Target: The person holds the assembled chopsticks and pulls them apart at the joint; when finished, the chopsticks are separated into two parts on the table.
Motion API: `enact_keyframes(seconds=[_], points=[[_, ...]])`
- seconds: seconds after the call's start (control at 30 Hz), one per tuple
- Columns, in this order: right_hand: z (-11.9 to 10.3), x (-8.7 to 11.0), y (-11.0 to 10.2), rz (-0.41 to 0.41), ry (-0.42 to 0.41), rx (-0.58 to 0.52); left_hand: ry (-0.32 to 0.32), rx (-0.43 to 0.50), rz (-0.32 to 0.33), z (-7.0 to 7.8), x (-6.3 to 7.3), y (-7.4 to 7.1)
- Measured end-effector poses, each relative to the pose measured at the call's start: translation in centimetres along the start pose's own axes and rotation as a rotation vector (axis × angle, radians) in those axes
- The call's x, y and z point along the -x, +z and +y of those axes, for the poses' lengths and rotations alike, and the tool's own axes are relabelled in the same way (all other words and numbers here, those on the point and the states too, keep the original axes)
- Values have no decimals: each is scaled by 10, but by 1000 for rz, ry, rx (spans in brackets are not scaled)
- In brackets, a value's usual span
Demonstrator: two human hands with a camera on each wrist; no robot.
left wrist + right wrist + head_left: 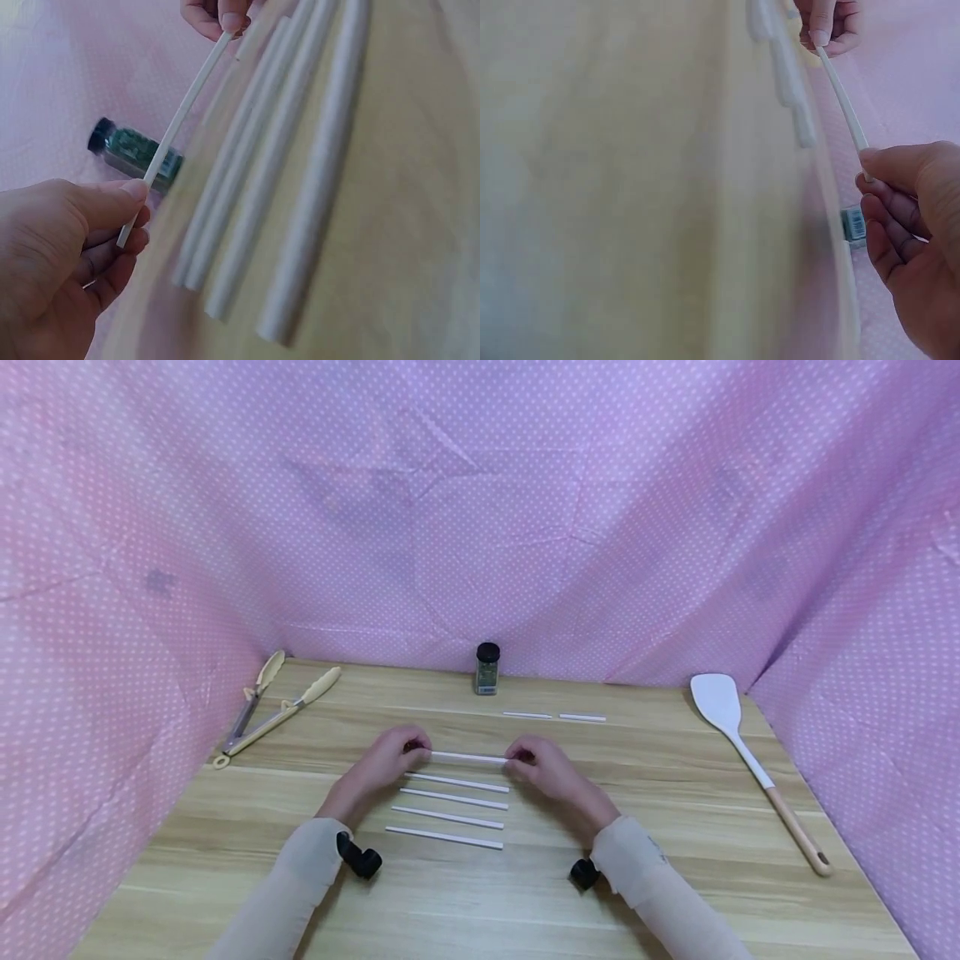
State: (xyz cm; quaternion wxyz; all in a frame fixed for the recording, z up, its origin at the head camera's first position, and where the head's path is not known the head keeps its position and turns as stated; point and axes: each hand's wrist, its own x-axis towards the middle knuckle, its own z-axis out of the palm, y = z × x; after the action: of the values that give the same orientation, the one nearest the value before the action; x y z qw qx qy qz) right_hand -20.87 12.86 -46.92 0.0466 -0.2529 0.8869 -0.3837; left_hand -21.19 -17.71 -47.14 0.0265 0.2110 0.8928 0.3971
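My left hand [390, 760] and right hand [551, 767] hold one thin white stick [468, 757] between them, each pinching an end between thumb and fingers. In the left wrist view the stick [180, 116] slants upward, its near tip poking out past the left thumb. The right wrist view shows its other end [847, 112] at the right thumb and forefinger. Several similar white sticks [444, 837] lie in a row on the table, roughly parallel, on the near side of the held one. Two shorter white pieces [527, 715] lie end to end farther back.
A black-capped spice jar [487, 670] stands at the back of the wooden table [247, 893]. Tongs [273, 718] lie spread at the back left. At the right lies a white spatula [738, 739] with a wooden handle. Pink dotted cloth [480, 527] surrounds the back and sides.
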Motion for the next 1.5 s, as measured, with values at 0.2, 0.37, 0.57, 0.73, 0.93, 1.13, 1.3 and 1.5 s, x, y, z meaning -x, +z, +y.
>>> enact_keyframes(seconds=[0.2,0.37,0.57,0.73,0.93,1.13,1.3,1.5], points=[[-2,-1,-10,49,-12,-10,48,-63,-2,15,-11,-3],[-2,-3,-14,78,-25,-5,56,-114,-32,30,-19,0],[-4,-3,-19,121,-101,22,86,-161,-46,43,-25,5],[-4,-3,-22,163,-127,50,87,-152,-46,49,-28,8],[-9,-6,-19,162,-202,82,91,-144,-44,56,-31,11],[-15,-11,-10,131,-211,61,125,-159,-60,61,-33,15],[-18,-14,-6,127,-201,37,159,-190,-50,65,-34,17],[-23,-15,-9,111,-177,52,179,-240,-73,71,-38,15]])
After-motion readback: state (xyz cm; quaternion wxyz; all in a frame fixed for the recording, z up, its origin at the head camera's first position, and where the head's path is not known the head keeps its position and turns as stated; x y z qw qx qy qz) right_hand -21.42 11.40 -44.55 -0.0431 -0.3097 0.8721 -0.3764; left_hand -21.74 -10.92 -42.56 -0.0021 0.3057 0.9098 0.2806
